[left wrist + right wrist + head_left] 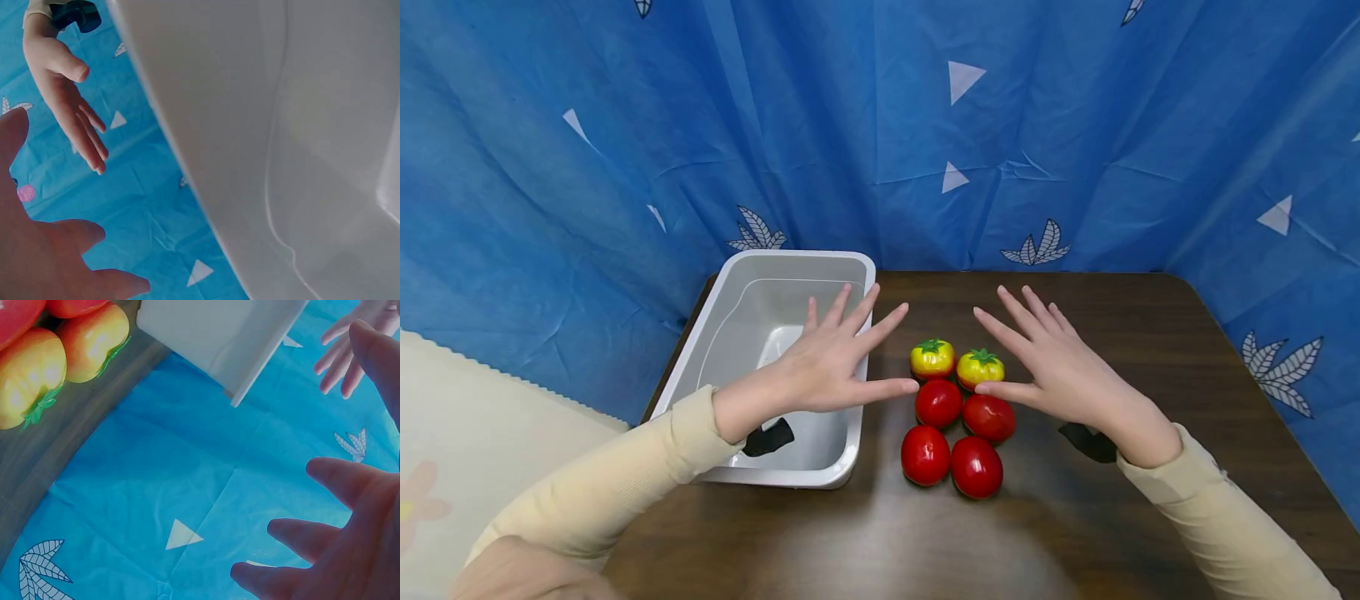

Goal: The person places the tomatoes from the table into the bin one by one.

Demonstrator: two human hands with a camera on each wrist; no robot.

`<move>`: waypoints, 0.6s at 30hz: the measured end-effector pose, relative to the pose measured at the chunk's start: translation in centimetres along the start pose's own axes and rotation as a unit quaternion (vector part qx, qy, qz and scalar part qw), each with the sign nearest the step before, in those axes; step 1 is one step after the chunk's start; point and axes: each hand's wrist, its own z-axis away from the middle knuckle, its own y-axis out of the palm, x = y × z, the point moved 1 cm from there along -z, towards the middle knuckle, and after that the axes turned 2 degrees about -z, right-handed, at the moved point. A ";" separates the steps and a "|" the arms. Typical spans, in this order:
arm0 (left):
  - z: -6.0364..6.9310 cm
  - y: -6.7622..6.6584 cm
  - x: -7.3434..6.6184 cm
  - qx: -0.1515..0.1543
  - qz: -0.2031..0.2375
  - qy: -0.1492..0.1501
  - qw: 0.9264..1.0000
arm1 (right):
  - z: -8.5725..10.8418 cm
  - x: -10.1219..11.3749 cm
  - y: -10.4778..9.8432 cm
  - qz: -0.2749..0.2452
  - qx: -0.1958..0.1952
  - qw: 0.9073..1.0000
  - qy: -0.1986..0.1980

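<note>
My left hand [827,362] hovers over the right side of a white plastic tub [852,450], its fingers spread and holding nothing. My right hand [1060,367], also spread and holding nothing, is above the table just right of a cluster of toy-like fruits. Two yellow tomatoes [932,359] with green leafy tops sit at the back of the cluster. Several glossy red, rounded fruits [925,456] lie in front of them in pairs. In the right wrist view the yellow tomatoes [31,378] show orange shading. Inside the tub, no fruit shows.
The dark wooden table [1105,533] has a rounded far right corner. Behind and beside it hangs a blue curtain [910,125] with white triangles and leaf prints. A cream cloth [490,467] lies at the left. Each wrist wears a dark strap-like device [1090,442].
</note>
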 end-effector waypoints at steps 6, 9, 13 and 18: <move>0.9 -0.3 -0.3 -0.016 0.006 0.013 1.000 | 0.5 0.2 -0.1 -0.003 -0.012 1.000 -0.007; 1.4 -0.3 -0.4 -0.021 0.007 0.020 1.000 | 0.8 0.3 -0.2 -0.010 -0.017 1.000 -0.013; 2.0 -0.3 -0.5 -0.028 0.012 0.027 0.999 | 1.1 0.4 -0.4 -0.016 -0.021 0.999 -0.018; 3.0 -0.6 -0.6 -0.033 0.021 0.026 0.999 | 1.6 0.5 -0.5 -0.016 -0.028 0.999 -0.014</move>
